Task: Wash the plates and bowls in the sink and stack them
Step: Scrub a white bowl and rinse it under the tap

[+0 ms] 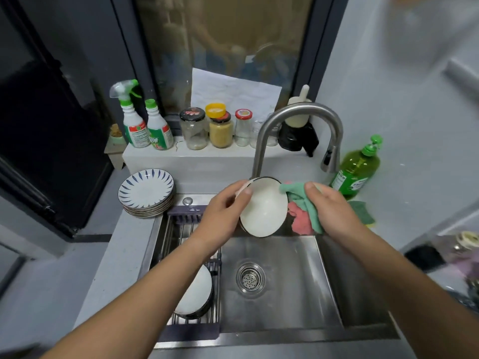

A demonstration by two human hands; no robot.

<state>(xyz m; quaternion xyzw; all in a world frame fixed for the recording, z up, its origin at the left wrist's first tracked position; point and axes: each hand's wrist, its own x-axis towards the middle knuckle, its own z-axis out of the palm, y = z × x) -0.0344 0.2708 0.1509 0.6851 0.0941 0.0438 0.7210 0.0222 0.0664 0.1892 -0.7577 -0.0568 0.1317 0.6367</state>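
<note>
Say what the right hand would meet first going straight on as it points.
Probably the white bowl held by the left hand; the green cloth in the right hand lies at its rim.

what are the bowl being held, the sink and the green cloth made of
The white bowl looks like glazed ceramic: smooth, glossy, with a dark rim. The sink looks like brushed stainless steel: grey with soft reflections. The green cloth seems to be soft fabric; it drapes limply.

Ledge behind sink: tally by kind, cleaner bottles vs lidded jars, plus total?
Cleaner bottles: 2
Lidded jars: 3
Total: 5
Clear glass behind the faucet is too hidden to count.
</note>
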